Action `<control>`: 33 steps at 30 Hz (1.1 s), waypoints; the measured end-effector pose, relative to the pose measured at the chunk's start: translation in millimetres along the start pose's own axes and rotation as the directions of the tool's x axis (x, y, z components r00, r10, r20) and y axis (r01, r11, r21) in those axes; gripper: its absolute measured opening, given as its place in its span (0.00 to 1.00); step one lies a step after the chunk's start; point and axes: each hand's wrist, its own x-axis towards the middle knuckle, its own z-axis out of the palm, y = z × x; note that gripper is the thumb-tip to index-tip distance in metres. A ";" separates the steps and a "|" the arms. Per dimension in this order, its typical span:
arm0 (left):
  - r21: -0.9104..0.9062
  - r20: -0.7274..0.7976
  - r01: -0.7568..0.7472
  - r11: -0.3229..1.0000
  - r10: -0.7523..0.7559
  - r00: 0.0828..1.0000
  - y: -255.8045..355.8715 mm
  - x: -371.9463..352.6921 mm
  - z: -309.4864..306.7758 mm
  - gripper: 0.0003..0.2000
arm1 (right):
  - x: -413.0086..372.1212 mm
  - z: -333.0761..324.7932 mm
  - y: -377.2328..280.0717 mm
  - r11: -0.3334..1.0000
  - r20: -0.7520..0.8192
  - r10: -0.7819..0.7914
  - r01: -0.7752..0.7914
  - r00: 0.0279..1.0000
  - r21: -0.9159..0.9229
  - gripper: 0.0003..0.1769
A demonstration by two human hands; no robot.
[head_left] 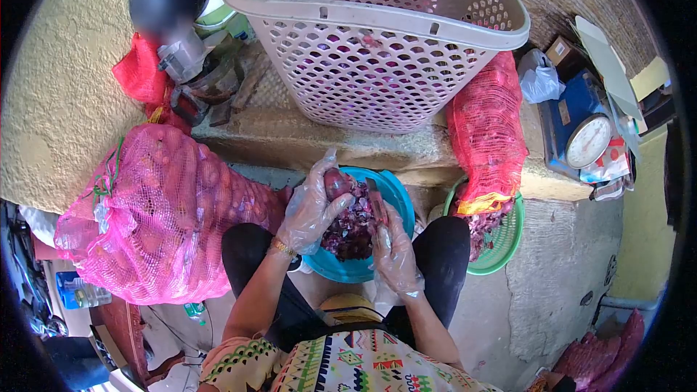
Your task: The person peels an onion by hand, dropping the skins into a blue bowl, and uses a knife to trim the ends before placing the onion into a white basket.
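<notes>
Between my knees, a blue basin (398, 196) holds a heap of red onion peelings (347, 236). My left hand (312, 207), in a clear plastic glove, grips a red onion (337, 184) above the basin's left side. A clear glove also covers my right hand (396, 254), whose fingers are wrapped round a knife (376, 201). The blade points up and away from me, a short gap to the right of the onion. The knife's handle is mostly hidden in my palm.
A tall pale perforated basket (363, 80) with onions stands on the concrete step ahead. Pink mesh onion sacks lie left (174, 210) and right (488, 123). A green basket (508, 239) sits under the right sack. A blue weighing scale (573, 120) stands farther right.
</notes>
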 end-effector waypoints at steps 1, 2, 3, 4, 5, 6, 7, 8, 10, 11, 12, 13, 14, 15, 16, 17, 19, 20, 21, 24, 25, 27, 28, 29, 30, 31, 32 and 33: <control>-0.021 0.023 0.036 0.999 -0.036 0.999 -1.6 0.1 0.1 0.37 | 2.1 -2.6 -11.2 0.998 0.010 0.066 -0.066 0.998 0.010 0.28; -0.041 0.047 0.073 0.997 -0.071 0.996 -2.5 0.3 0.0 0.37 | 4.3 -3.7 -17.5 0.991 0.021 0.131 -0.132 0.991 0.020 0.27; -0.042 0.046 0.073 0.996 -0.071 0.996 -2.5 0.1 -0.1 0.37 | 5.6 -3.1 -17.8 0.991 0.022 0.131 -0.132 0.991 0.019 0.27; -0.021 0.045 0.079 0.997 -0.078 0.996 -2.3 0.1 0.4 0.37 | 6.5 -2.8 -18.1 0.990 0.014 0.134 -0.134 0.991 -0.037 0.27; 0.000 0.044 0.085 0.996 -0.085 0.995 -2.1 0.4 0.9 0.38 | 7.4 -2.3 -18.4 0.986 0.006 0.137 -0.136 0.991 -0.092 0.26; -0.001 0.045 0.085 0.996 -0.085 0.995 -1.3 0.7 1.0 0.38 | 8.8 -1.6 -22.1 0.986 0.005 0.137 -0.136 0.990 -0.093 0.26; 0.022 0.030 0.050 0.999 -0.051 0.998 -0.1 0.7 1.1 0.38 | 10.0 -1.0 -28.9 0.983 0.003 0.154 -0.153 0.988 -0.096 0.26; 0.046 0.016 0.016 0.999 -0.016 1.000 0.5 0.6 1.6 0.38 | 10.9 -0.5 -33.9 0.980 0.000 0.171 -0.170 0.985 -0.099 0.26; 0.066 0.005 0.006 0.998 -0.006 1.000 0.5 0.6 3.1 0.38 | 12.5 0.4 -38.0 0.973 0.013 0.214 -0.212 0.977 -0.086 0.24; 0.088 -0.006 -0.005 0.996 0.006 1.000 0.3 0.5 3.5 0.38 | 12.8 1.2 -38.7 0.964 0.025 0.256 -0.254 0.966 -0.074 0.23; 0.088 -0.005 -0.005 0.996 0.005 1.000 -0.8 0.5 4.1 0.38 | 12.7 2.7 -36.4 0.964 0.025 0.257 -0.254 0.966 -0.074 0.23; 0.074 -0.011 0.000 0.997 0.001 1.000 -2.3 0.3 5.1 0.38 | 12.3 4.7 -32.0 0.980 0.005 0.159 -0.157 0.987 -0.119 0.24; 0.059 -0.017 0.004 0.998 -0.003 1.000 -3.2 0.1 5.8 0.38 | 11.8 6.2 -29.7 0.984 -0.011 0.058 -0.059 0.998 -0.166 0.26; 0.059 -0.016 0.004 0.998 -0.003 1.000 -3.0 0.1 5.7 0.38 | 11.1 7.1 -30.2 0.984 -0.011 0.059 -0.060 0.998 -0.166 0.26; 0.061 0.004 0.035 0.998 -0.035 0.999 -2.2 0.1 5.3 0.38 | 10.6 8.0 -31.3 0.981 -0.010 0.066 -0.067 0.998 -0.184 0.27; 0.065 0.024 0.066 0.996 -0.067 0.997 -2.0 0.0 5.2 0.38 | 10.2 9.1 -32.6 0.977 -0.008 0.074 -0.074 0.997 -0.201 0.27; 0.071 0.012 0.043 0.997 -0.044 0.999 -3.9 -0.9 7.0 0.38 | 10.8 10.6 -39.4 0.976 0.016 0.152 -0.148 0.988 -0.158 0.26; 0.079 -0.001 0.019 0.997 -0.019 1.000 -4.6 -0.8 7.9 0.38 | 11.3 11.4 -41.6 0.968 0.043 0.227 -0.220 0.973 -0.116 0.25; 0.079 -0.001 0.018 0.997 -0.018 1.000 -4.7 -0.6 8.3 0.38 | 11.3 13.5 -39.6 0.969 0.042 0.226 -0.220 0.973 -0.116 0.25; 0.100 -0.013 -0.009 0.995 0.010 1.000 -4.8 -0.5 10.0 0.38 | 10.5 20.6 -29.9 0.984 -0.012 0.073 -0.074 0.997 -0.161 0.29; 0.089 -0.014 0.001 0.996 0.000 1.000 -5.7 -0.9 10.6 0.38 | 10.4 22.7 -28.2 0.978 -0.012 0.037 -0.038 0.999 -0.207 0.30; 0.077 -0.014 0.013 0.997 -0.012 1.000 -9.0 -2.3 13.3 0.38 | 8.3 24.4 -29.2 0.968 -0.011 0.001 -0.004 1.000 -0.252 0.30; 0.052 -0.032 0.013 0.999 -0.011 0.999 -11.3 -2.4 15.3 0.37 | 6.6 24.6 -32.1 0.966 -0.008 0.025 -0.026 1.000 -0.258 0.31; 0.027 -0.051 0.012 1.000 -0.011 0.999 -13.0 -2.7 16.5 0.36 | 5.9 25.4 -34.0 0.964 -0.004 0.048 -0.048 0.999 -0.263 0.32; 0.027 -0.052 0.013 1.000 -0.011 0.999 -10.9 -3.1 16.5 0.36 | 7.1 26.1 -34.9 0.964 -0.004 0.049 -0.048 0.999 -0.263 0.32; 0.012 -0.050 0.050 0.999 -0.049 0.998 -7.1 -3.4 16.3 0.35 | 9.5 26.6 -35.7 0.960 0.039 0.157 -0.143 0.987 -0.241 0.31; -0.003 -0.049 0.087 0.996 -0.087 0.995 -5.0 -4.1 16.2 0.34 | 11.5 27.0 -36.1 0.945 0.086 0.262 -0.238 0.961 -0.223 0.31; -0.003 -0.049 0.088 0.996 -0.088 0.995 -5.2 -5.7 16.8 0.34 | 12.3 27.4 -36.1 0.945 0.086 0.263 -0.238 0.961 -0.224 0.31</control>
